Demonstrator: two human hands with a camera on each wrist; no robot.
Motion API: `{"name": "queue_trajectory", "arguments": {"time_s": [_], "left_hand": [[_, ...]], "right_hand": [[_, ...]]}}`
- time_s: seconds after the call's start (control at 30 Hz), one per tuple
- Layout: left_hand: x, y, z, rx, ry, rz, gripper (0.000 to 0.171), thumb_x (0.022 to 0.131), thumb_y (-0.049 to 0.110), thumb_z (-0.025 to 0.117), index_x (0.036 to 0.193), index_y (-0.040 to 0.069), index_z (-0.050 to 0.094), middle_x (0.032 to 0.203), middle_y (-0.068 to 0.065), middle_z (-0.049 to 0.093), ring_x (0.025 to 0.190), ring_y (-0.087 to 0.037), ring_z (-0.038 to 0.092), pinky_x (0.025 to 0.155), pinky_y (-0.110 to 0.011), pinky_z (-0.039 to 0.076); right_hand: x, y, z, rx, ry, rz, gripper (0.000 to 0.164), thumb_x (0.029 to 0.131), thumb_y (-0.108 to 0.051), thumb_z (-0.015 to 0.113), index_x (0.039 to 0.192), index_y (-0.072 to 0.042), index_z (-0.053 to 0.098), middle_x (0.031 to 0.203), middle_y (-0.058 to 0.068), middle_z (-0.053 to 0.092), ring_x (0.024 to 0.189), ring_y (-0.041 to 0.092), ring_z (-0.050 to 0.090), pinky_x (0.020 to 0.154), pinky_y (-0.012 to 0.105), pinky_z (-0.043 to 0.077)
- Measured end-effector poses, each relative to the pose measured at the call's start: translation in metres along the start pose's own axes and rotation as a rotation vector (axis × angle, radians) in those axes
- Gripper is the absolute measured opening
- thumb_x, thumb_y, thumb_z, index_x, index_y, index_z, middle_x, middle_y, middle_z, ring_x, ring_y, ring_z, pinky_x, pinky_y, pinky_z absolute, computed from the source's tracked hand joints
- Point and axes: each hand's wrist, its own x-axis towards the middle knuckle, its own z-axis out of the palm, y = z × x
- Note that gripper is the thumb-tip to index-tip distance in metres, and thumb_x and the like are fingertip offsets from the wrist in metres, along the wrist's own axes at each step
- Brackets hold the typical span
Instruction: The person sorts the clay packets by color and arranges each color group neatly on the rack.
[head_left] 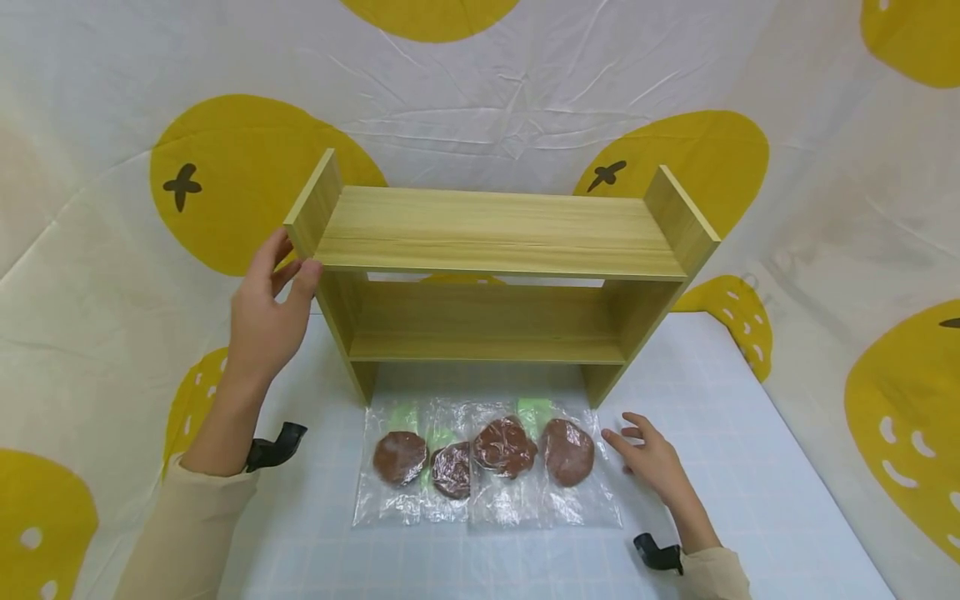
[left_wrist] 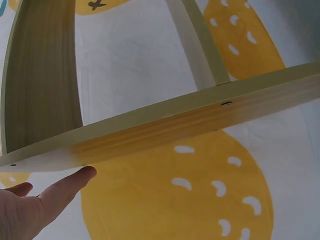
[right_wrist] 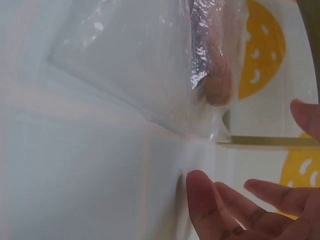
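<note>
A light wooden two-tier shelf (head_left: 487,233) stands on the table. My left hand (head_left: 266,317) is at its upper left side panel, thumb by the front edge and fingers along the outer face. In the left wrist view a straight digit (left_wrist: 70,185) reaches up to that panel (left_wrist: 150,132). Several clear plastic bags (head_left: 510,508), each with a flattened reddish-brown lump (head_left: 400,458), lie in a row before the shelf. Just right of the rightmost lump (head_left: 568,452), my right hand (head_left: 651,457) hovers with fingers spread, holding nothing. Its fingers sit near the bag (right_wrist: 125,65) in the right wrist view.
A pale checked cloth covers the table (head_left: 300,542), whose right edge slopes away toward the front. Behind hangs a white curtain (head_left: 480,100) with yellow patterns. Green patches (head_left: 534,410) show through the bags. Black wrist mounts (head_left: 276,447) sit on both forearms.
</note>
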Motion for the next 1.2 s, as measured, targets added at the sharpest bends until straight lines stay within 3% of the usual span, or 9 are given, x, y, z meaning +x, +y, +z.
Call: {"name": "queue_trajectory", "arguments": {"time_s": [0.13,0.3,0.5,0.67,0.93,1.2], "left_hand": [[0.006,0.0,0.004,-0.036,-0.003,0.041,0.055,0.101,0.033,0.061,0.152,0.02,0.044,0.148,-0.002,0.048,0.133,-0.022,0.046,0.109,-0.036,0.037],[0.01,-0.002,0.007,-0.038,-0.007,0.035,0.055,0.101,0.033,0.06,0.151,0.017,0.044,0.147,-0.004,0.049,0.134,-0.02,0.044,0.11,-0.037,0.035],[0.013,0.0,0.008,-0.05,-0.025,0.018,0.054,0.101,0.036,0.059,0.15,0.017,0.045,0.144,-0.004,0.05,0.13,-0.021,0.047,0.106,-0.037,0.04],[0.015,0.001,0.008,-0.057,-0.029,-0.007,0.053,0.101,0.037,0.059,0.148,0.017,0.046,0.143,-0.005,0.052,0.127,-0.023,0.049,0.103,-0.04,0.044],[0.017,-0.001,0.01,-0.052,-0.024,0.009,0.052,0.102,0.035,0.058,0.148,0.014,0.046,0.143,-0.006,0.052,0.128,-0.023,0.049,0.104,-0.039,0.042],[0.016,-0.001,0.01,-0.097,-0.019,0.019,0.048,0.102,0.031,0.058,0.145,0.012,0.05,0.138,-0.009,0.055,0.124,-0.023,0.051,0.105,-0.039,0.042]], "right_hand": [[0.0,-0.002,0.003,0.034,-0.008,0.016,0.083,0.093,-0.051,0.066,0.149,0.001,0.035,0.137,0.034,0.049,0.107,0.039,0.063,0.07,0.036,0.056],[0.001,-0.001,0.009,0.1,-0.024,0.032,0.079,0.093,-0.049,0.067,0.149,-0.002,0.038,0.136,0.031,0.051,0.105,0.035,0.064,0.069,0.034,0.057],[0.002,-0.001,0.014,0.173,-0.034,0.026,0.078,0.092,-0.048,0.07,0.147,-0.001,0.04,0.132,0.031,0.054,0.097,0.031,0.067,0.068,0.034,0.058],[0.001,-0.004,0.015,0.165,-0.03,0.023,0.08,0.092,-0.049,0.07,0.146,0.001,0.041,0.131,0.032,0.055,0.096,0.031,0.067,0.069,0.035,0.057],[0.002,-0.004,0.017,0.223,-0.014,0.038,0.053,0.101,-0.031,0.061,0.14,0.004,0.048,0.122,0.028,0.06,0.086,0.024,0.064,0.069,0.033,0.057],[0.005,-0.003,0.018,0.273,-0.001,0.053,0.041,0.103,-0.021,0.055,0.134,0.006,0.054,0.115,0.023,0.065,0.088,0.025,0.063,0.069,0.034,0.057]]}}
